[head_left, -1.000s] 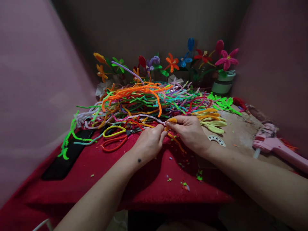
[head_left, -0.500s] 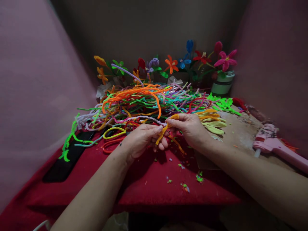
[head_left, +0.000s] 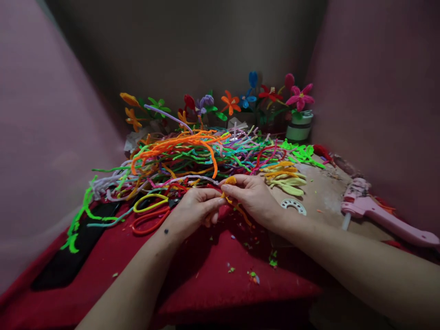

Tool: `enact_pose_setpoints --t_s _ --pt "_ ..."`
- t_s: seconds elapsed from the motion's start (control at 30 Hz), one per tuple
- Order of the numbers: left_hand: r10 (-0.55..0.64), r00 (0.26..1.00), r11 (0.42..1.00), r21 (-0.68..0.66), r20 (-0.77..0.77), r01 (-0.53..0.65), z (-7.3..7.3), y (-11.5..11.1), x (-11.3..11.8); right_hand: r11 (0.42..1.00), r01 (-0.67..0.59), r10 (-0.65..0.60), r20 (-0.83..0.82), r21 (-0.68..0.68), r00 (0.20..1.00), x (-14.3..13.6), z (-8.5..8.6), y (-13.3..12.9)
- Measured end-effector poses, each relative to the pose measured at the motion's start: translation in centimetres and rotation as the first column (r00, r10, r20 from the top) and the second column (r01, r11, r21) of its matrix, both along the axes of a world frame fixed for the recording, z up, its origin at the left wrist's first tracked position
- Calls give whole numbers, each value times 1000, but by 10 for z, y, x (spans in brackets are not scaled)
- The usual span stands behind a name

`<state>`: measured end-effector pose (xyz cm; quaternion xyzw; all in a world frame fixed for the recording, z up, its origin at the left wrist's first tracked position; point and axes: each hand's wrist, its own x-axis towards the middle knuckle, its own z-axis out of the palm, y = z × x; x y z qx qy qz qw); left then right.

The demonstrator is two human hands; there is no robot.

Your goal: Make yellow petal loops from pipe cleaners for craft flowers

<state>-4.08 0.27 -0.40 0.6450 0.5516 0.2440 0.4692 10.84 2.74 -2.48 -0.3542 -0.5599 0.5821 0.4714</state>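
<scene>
Head view, left hand: I am pinching the near end of the orange pipe cleaner (head_left: 229,189) with my left hand (head_left: 194,208), thumb and forefinger closed narrowly on it, so that end is staying put while the other hand works.

Head view, right hand: my right hand (head_left: 252,198) is gripping the same strand from the right, fingertips closed tight around its upper bend; the two hands are touching at the fingertips, which is giving me control over a very short stretch.

Where the strand is: it is sitting between my hands, just above the red cloth (head_left: 206,275), at the near edge of the pile of pipe cleaners (head_left: 192,153).

Which way it points: the bent top is sticking up and slightly far from me; its long axis is running from upper left down to lower right, and the loose tail is trailing under my right palm toward the cloth. How far the tail goes I cannot tell.

Why I am holding it low: I am working close to the cloth, I judge, so my wrists are resting and cuttings are landing on the fabric.

Around me: the scissors (head_left: 153,206) are lying to the left with yellow and orange handles, the pink glue gun (head_left: 378,215) is waiting on the right, and finished flowers (head_left: 231,101) are standing at the far edge.
</scene>
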Motion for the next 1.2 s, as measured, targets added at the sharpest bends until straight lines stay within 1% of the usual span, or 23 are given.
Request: enact_pose_setpoints --t_s 0.13,0.23,0.33,0.5,0.57,0.63,0.7,0.8,0.87,1.0,1.1,1.2 --pt "17 998 1000 8 -60 -16 -3 1 0 994 21 -27 51 108 998 -1 0 -1" --pt "25 995 996 84 -93 -17 -7 2 0 985 53 -70 97 164 993 -1 -3 -1" --pt "31 996 989 146 -81 -19 -10 2 1 971 58 -85 108 230 991 0 -6 -1" --pt "68 997 994 85 -47 -64 -7 1 1 960 64 -102 127 273 987 0 -5 -2" --pt "56 998 997 65 -43 -53 -5 1 2 962 79 -123 157 263 980 1 -2 -2" --pt "49 998 998 47 -30 -47 -3 0 2 972 90 -125 150 217 981 1 -1 -1" --pt "61 998 998 36 -9 -61 -2 0 2 987 85 -94 67 135 993 1 -2 1" --pt "78 996 996 42 35 -79 -3 0 0 999 39 -38 -96 13 995 1 -6 4" --pt "86 994 995 38 66 -89 -2 0 -1 1000 0 -4 -140 -29 990 1 -7 5" --pt "95 991 994 38 89 -99 1 -2 1 994 -99 92 -115 -53 989 -1 -7 4" --pt "84 994 995 39 77 -87 2 -3 2 994 -99 96 -56 -50 994 -1 -7 3" --pt "70 996 997 42 54 -72 -2 -1 2 994 -88 87 -11 -58 996 -2 -10 5"
